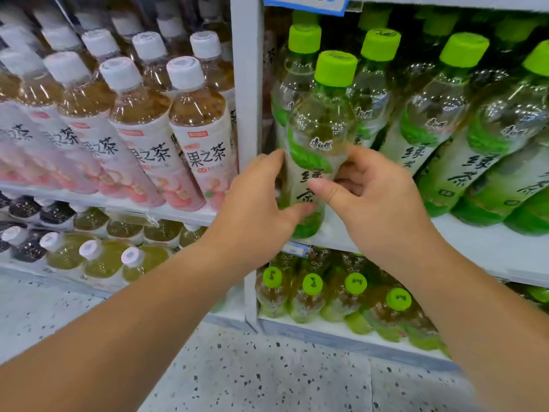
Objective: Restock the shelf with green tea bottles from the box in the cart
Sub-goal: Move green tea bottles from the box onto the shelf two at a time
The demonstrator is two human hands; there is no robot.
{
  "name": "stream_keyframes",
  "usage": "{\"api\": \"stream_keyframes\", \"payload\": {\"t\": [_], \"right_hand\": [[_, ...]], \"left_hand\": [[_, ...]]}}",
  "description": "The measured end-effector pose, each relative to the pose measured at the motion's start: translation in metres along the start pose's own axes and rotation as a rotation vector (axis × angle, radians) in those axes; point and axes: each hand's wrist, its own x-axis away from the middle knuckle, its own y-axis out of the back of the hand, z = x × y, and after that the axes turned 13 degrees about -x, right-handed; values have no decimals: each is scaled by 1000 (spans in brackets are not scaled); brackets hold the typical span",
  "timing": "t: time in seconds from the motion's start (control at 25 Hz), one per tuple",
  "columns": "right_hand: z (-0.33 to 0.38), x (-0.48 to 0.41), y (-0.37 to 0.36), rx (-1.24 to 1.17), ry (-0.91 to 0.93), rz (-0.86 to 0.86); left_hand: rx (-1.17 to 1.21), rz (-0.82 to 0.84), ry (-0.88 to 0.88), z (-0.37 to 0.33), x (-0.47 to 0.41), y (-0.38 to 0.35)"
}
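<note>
A green tea bottle (316,162) is held between both hands at the front left end of the shelf (475,242). The left hand (255,200) is wrapped around the bottle's left side, with the thumb pressed across the lower label. The right hand (374,197) is closed on the right side, its thumb laid over the label's middle and its fingers curled behind the bottle. The bottle is kept nearly upright, tilted slightly back, and its base is seen at the shelf's front lip; whether it is fully seated cannot be told.

Just behind it another green-capped bottle (300,78) is seen, and further green tea bottles (445,120) are lined up to the right, leaning in rows. To the left, past the white upright (246,84), peach tea bottles with white caps (196,129) are stocked. On the lower shelf more green-capped bottles (332,292) are stored. The box and cart are not in view.

The likeliest risk is judged to be the bottle being released too near the front edge, so that it tips forward onto the speckled floor (267,376). A push given too hard could knock the bottle behind it and disturb the neighbouring row. The label could also be left turned sideways if the hands are withdrawn before the bottle is squared.
</note>
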Motion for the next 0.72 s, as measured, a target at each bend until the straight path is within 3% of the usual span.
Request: {"api": "stream_keyframes", "payload": {"t": [0.24,0.52,0.72], "right_hand": [[-8,-8,-13,-8,23,16],[-7,-4,-15,-22,40,2],[-1,-4,-11,67,-53,-11]], "left_hand": [[87,-90,70,14,2,9],[138,-83,99,17,3,10],[106,-84,131,15,5,15]]}}
